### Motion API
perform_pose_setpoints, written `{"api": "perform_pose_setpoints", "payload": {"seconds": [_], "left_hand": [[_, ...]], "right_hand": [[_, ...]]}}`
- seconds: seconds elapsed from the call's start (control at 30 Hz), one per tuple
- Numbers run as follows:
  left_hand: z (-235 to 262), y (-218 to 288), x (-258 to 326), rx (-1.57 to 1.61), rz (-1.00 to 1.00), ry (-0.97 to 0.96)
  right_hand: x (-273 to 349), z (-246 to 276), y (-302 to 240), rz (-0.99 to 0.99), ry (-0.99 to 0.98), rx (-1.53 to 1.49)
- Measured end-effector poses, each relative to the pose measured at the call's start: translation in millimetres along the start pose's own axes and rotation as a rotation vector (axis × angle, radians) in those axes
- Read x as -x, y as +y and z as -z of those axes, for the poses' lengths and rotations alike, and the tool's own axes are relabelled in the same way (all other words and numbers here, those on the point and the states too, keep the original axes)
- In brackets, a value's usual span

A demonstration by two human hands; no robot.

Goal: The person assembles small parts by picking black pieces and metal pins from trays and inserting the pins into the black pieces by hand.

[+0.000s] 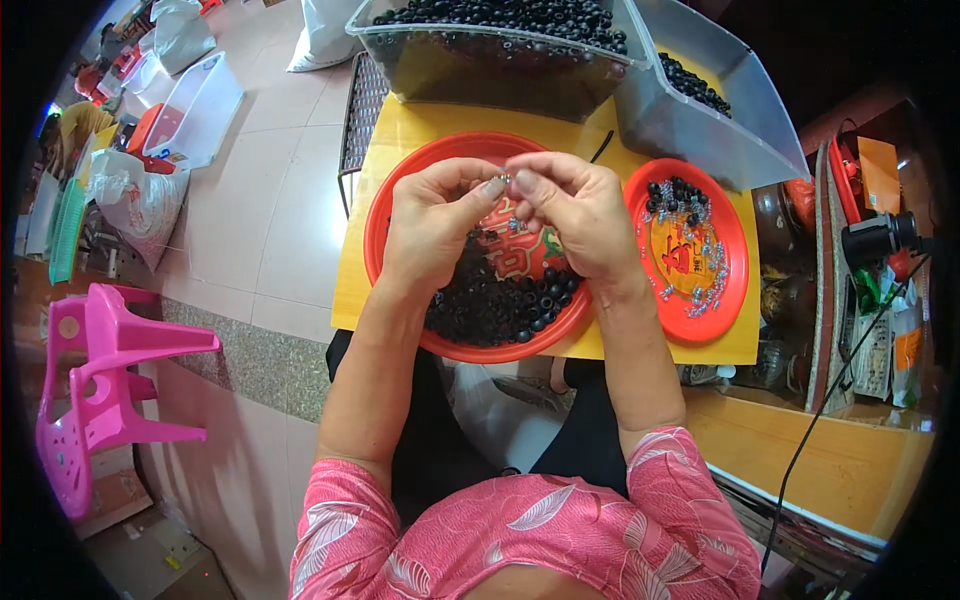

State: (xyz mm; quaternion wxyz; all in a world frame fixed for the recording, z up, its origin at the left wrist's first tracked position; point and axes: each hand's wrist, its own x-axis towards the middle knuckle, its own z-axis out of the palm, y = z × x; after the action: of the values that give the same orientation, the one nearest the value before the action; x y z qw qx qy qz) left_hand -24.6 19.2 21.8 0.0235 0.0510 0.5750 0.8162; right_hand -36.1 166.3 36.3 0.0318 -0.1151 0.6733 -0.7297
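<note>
My left hand (438, 215) and my right hand (578, 212) meet over a large round red tray (480, 352), both closed with thumb and fingertips pinched. A tiny shiny piece (503, 179) shows between the fingertips. Its kind is too small to make out, and which hand bears it is unclear. Below my hands, many round black beads (505, 308) lie heaped toward the tray's near side, while a few small clear pieces rest higher up, partly hidden by my fingers. On the right, a smaller red oval tray (741, 262) holds black beads (676, 193) and small clear beads (703, 297).
Both trays stand on a yellow board (348, 290). Behind them are a clear bin (490, 75) full of black beads and a second bin (690, 150) with fewer. Pink plastic stools (115, 345) are at left. A black cable (812, 420) runs down the right side.
</note>
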Motion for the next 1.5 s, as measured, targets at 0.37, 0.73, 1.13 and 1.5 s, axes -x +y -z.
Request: {"api": "perform_pose_setpoints", "payload": {"seconds": [0.37, 0.73, 1.13, 1.5], "left_hand": [[0.4, -4.3, 0.9, -0.474, -0.336, 0.011], [5.6, 0.4, -8.3, -0.204, 0.064, 0.134], [18.9, 7.2, 0.7, 0.565, 0.272, -0.093], [10.7, -4.3, 10.5, 0.237, 0.07, -0.041]], "right_hand": [[0.7, 7.7, -0.7, -0.053, -0.124, 0.05], [-3.0, 4.6, 0.4, -0.014, 0.131, 0.114], [8.9, -8.1, -12.0, 0.066, 0.06, 0.07], [12.3, -19.0, 0.7, 0.321, 0.11, 0.392]]}}
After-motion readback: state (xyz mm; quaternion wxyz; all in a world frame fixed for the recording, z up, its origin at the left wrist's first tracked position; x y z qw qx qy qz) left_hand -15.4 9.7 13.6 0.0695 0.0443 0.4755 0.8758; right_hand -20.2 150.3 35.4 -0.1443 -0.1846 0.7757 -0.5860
